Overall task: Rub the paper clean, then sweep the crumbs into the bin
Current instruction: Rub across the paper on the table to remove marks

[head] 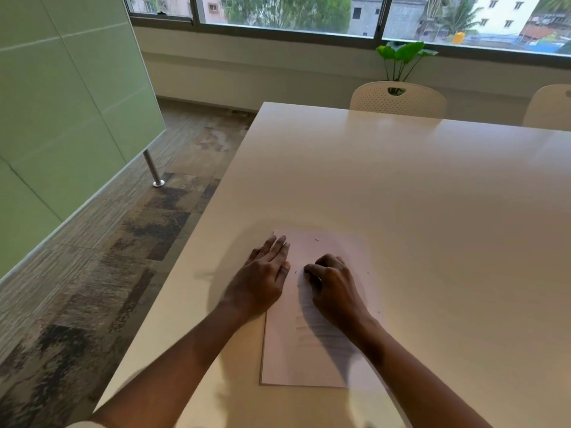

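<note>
Paper on table, left hand flat, chairs beyond

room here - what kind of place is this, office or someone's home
Most likely an office meeting room: a long pale table with matching perforated chairs along its far side, a frosted glass partition on a metal post, and carpet tiles.

White table: glossy top, fills the right and centre. Two cream perforated chairs and: pushed in at the table's far edge. Green-leaved plant: behind the nearer chair, below the window. Green glass partition: left side, on a metal post. Mottled brown-grey carpet: between partition and table.
</note>
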`<state>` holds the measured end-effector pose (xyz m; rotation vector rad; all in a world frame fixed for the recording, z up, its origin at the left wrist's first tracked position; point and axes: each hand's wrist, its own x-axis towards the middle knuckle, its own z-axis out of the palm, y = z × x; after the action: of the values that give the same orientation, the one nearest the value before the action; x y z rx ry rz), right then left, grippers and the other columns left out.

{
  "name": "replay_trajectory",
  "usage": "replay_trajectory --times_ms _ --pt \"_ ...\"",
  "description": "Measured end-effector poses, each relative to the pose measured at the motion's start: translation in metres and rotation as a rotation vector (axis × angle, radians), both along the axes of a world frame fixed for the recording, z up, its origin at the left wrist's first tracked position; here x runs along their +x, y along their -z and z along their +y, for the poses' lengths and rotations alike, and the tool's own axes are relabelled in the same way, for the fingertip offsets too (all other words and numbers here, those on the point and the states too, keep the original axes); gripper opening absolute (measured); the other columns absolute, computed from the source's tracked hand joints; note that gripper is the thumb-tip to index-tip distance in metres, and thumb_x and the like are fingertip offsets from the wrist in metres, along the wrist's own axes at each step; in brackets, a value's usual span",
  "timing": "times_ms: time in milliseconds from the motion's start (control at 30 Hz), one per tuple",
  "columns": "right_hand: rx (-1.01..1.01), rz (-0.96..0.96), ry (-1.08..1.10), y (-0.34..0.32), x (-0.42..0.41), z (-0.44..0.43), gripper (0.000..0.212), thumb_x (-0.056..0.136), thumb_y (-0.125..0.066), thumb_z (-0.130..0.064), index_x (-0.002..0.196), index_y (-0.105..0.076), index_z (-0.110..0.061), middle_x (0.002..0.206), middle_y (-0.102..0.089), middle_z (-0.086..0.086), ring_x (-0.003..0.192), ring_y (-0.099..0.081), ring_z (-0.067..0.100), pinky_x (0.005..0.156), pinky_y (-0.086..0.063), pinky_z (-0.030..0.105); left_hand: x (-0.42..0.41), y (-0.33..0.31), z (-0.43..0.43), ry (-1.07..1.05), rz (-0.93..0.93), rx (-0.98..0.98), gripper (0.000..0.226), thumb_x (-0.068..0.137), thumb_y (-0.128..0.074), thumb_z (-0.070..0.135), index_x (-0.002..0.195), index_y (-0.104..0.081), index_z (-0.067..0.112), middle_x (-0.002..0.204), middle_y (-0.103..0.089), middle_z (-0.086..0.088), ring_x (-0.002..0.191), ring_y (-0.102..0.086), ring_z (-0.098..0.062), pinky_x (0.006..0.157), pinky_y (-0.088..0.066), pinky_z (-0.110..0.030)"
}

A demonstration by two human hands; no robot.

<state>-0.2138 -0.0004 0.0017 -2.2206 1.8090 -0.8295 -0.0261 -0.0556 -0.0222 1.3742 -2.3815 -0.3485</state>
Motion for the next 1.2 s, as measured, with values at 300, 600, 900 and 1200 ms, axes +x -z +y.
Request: replay_trajectory --times_ms 300,600,900,1200 --pt "0.008 -0.031 0.026 0.002 0.000 -0.001 0.019 0.095 -0.063 -0.007 0.108 -0.076 -0.010 0.097 -0.065 0.007 0.089 -0.053 0.019 0.077 -0.041 0.023 0.001 0.002 0.031 -0.033 -0.104 0.012 0.056 0.106 -0.026 0.038 0.158 -0.025 0.018 0.166 -0.021 0.001 0.154 -0.009 -0.010 0.125 -0.005 -0.032" --pt "0.004 0.230 -0.064 -0.003 0.001 0.017 0.022 0.093 -0.061 -0.022 0.113 -0.071 -0.021 0.110 -0.063 0.004 0.094 -0.049 0.018 0.081 -0.047 0.032 -0.013 0.003 0.045 -0.129 -0.205 0.020 0.058 0.106 -0.018 0.038 0.160 -0.014 0.017 0.168 -0.011 -0.002 0.155 -0.002 -0.016 0.126 -0.010 -0.044" --pt "0.008 0.224 -0.088 0.001 0.009 0.024 0.020 0.092 -0.061 -0.023 0.107 -0.074 -0.021 0.105 -0.066 0.003 0.088 -0.045 0.014 0.073 -0.039 0.024 -0.013 -0.002 0.048 -0.130 -0.202 0.022 0.057 0.106 -0.019 0.037 0.160 -0.015 0.017 0.168 -0.012 -0.003 0.155 -0.004 -0.017 0.126 -0.008 -0.043" --pt "-0.009 0.202 -0.102 0.002 0.014 0.027 0.018 0.092 -0.059 -0.024 0.104 -0.073 -0.023 0.101 -0.065 0.002 0.087 -0.043 0.013 0.071 -0.040 0.024 -0.014 -0.003 0.048 -0.129 -0.201 0.017 0.057 0.106 -0.019 0.036 0.160 -0.014 0.017 0.168 -0.012 -0.003 0.155 -0.004 -0.016 0.126 -0.007 -0.042"
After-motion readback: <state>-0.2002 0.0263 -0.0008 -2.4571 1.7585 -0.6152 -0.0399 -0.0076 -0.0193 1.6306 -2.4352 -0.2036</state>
